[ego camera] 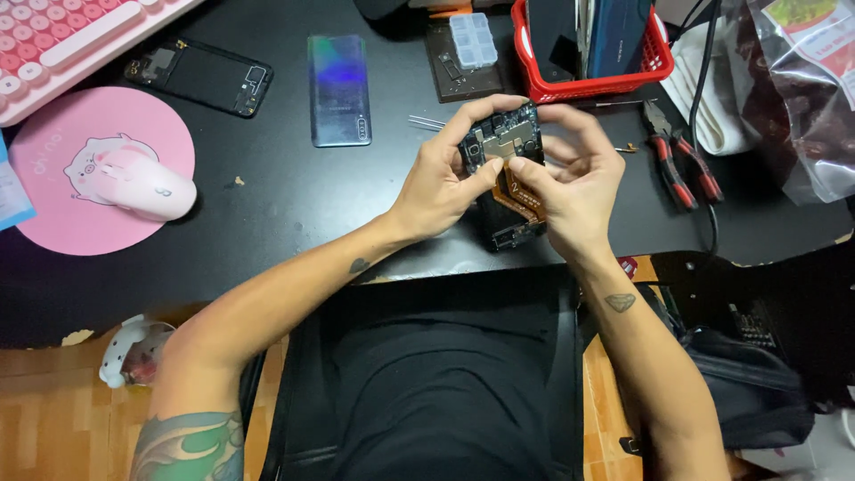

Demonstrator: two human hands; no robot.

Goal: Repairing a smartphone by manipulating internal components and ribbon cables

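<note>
Holding the opened phone [504, 169] above the desk [294, 205] edge, my left hand [443, 183] grips its side; right hand [574, 178] pinches an orange flex [521, 194] over exposed board and black frame.

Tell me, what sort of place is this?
Probably a phone repair bench: both hands hold an opened phone, a back cover and bare frame lie on the desk, and pliers sit alongside.

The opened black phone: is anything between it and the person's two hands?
Nothing visible. The left hand and right hand both grip the opened black phone with exposed circuit board directly, above the black desk.
</note>
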